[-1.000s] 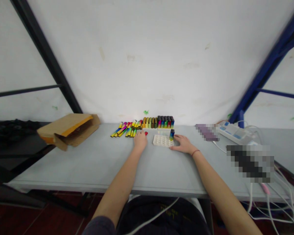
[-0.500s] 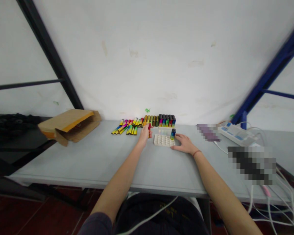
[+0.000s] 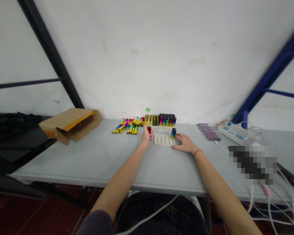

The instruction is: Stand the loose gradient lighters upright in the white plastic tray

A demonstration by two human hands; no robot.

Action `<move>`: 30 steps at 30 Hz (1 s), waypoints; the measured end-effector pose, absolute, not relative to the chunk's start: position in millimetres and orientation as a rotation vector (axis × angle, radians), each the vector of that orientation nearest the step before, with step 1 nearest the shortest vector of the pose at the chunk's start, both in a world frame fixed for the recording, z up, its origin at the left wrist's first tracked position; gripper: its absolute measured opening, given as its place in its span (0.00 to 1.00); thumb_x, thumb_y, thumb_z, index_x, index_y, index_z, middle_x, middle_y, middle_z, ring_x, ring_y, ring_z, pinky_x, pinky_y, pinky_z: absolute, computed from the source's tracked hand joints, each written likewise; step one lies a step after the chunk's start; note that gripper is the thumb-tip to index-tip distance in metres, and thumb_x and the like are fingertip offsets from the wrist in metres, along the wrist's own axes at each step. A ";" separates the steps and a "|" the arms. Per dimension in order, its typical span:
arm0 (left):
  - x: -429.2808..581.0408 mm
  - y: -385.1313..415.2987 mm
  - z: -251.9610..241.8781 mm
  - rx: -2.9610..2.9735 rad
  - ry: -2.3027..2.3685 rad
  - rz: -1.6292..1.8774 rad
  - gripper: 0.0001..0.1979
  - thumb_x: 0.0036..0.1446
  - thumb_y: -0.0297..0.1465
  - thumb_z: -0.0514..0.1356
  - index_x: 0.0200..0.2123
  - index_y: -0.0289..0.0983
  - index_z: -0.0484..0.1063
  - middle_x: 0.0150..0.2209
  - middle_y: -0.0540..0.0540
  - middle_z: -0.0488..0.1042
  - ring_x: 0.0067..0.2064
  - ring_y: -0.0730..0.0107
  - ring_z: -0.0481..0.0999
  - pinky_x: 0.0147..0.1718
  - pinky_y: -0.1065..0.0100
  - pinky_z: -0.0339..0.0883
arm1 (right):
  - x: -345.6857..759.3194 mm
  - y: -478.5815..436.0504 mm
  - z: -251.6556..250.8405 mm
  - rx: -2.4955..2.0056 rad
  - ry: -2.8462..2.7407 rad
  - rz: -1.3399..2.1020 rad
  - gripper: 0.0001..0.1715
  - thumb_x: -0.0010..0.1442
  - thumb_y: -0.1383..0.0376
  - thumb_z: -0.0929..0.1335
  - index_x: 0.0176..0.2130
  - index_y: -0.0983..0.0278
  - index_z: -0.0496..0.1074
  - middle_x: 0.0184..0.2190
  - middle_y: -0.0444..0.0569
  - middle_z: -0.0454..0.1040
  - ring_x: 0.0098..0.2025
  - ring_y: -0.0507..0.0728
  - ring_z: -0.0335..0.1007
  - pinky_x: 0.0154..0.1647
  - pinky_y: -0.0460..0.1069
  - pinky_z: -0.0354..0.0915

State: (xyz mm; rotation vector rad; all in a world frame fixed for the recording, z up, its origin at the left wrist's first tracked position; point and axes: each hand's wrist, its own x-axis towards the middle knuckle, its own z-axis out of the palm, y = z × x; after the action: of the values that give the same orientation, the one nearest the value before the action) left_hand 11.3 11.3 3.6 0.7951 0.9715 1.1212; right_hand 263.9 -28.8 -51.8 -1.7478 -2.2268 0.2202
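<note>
In my left hand (image 3: 146, 135) is a red cylinder (image 3: 149, 130) that looks like a battery, its dark end showing above the curled fingers. My left hand is just left of a white tray (image 3: 163, 142) with rows of round pockets. One blue-and-yellow cylinder (image 3: 173, 133) stands upright in the tray's far right corner. My right hand (image 3: 185, 143) grips the tray's right end, thumb at the near corner and fingertips beside the standing cylinder. Behind the tray, several dark-topped cylinders (image 3: 167, 120) stand in a block beside yellow-topped ones (image 3: 152, 119).
Several loose yellow and coloured cylinders (image 3: 124, 126) lie left of the upright ones. An open brown paper bag (image 3: 68, 122) lies at the table's left. On the right are a blurred purple item (image 3: 208, 132), a white power strip (image 3: 237, 133) and cables. The wall rises behind.
My left hand has shifted slightly right and closer to the tray, with the red cylinder lower in its fingers. My right hand, the tray and the standing cylinder stay put.
</note>
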 end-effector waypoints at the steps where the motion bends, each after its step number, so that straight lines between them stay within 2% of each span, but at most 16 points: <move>1: 11.8 11.1 2.8 0.793 0.997 1.131 0.26 0.65 0.50 0.46 0.20 0.41 0.53 0.13 0.58 0.46 0.13 0.80 0.43 0.14 0.74 0.38 | 264.4 -28.3 -52.3 -1.744 -2.227 0.221 0.48 0.56 0.42 0.72 0.66 0.65 0.69 0.68 0.62 0.64 0.70 0.72 0.59 0.71 0.65 0.54; 7: 14.8 12.1 -0.5 0.773 1.058 1.214 0.20 0.66 0.42 0.43 0.22 0.42 0.53 0.14 0.57 0.48 0.13 0.78 0.44 0.14 0.73 0.39 | 265.4 -27.5 -52.4 -1.739 -2.236 0.234 0.49 0.56 0.41 0.72 0.66 0.65 0.69 0.68 0.63 0.64 0.69 0.72 0.59 0.71 0.65 0.54; 15: 14.5 13.7 -6.2 0.778 1.082 1.272 0.20 0.65 0.44 0.44 0.22 0.42 0.53 0.14 0.58 0.49 0.14 0.78 0.46 0.14 0.74 0.41 | 265.4 -27.3 -54.2 -1.711 -2.229 0.231 0.48 0.56 0.40 0.72 0.65 0.63 0.69 0.68 0.61 0.65 0.68 0.74 0.60 0.69 0.66 0.55; 22: 14.2 12.1 -7.2 0.782 1.077 1.227 0.25 0.65 0.51 0.43 0.22 0.42 0.54 0.14 0.58 0.48 0.13 0.78 0.45 0.14 0.73 0.41 | 265.2 -26.6 -56.0 -1.699 -2.228 0.212 0.48 0.56 0.41 0.72 0.65 0.64 0.70 0.67 0.62 0.65 0.68 0.73 0.61 0.70 0.65 0.55; 27: 14.1 14.1 -7.3 0.786 1.081 1.262 0.21 0.67 0.44 0.42 0.22 0.42 0.54 0.14 0.58 0.49 0.13 0.78 0.46 0.14 0.74 0.41 | 265.4 -26.7 -55.6 -1.701 -2.234 0.215 0.47 0.56 0.41 0.72 0.65 0.64 0.70 0.67 0.62 0.66 0.68 0.73 0.61 0.69 0.66 0.55; 30: 13.4 17.6 -10.4 0.825 1.055 1.285 0.20 0.66 0.43 0.42 0.23 0.42 0.54 0.13 0.58 0.48 0.14 0.76 0.47 0.14 0.74 0.41 | 265.4 -26.9 -54.9 -1.711 -2.226 0.222 0.47 0.56 0.41 0.72 0.65 0.64 0.70 0.67 0.62 0.66 0.68 0.73 0.61 0.70 0.66 0.55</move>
State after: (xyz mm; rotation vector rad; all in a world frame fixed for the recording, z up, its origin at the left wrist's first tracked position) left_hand 13.4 17.6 -10.4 0.8253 1.0554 1.2847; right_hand 265.4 -26.9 -54.9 -1.7113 -2.2262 0.2219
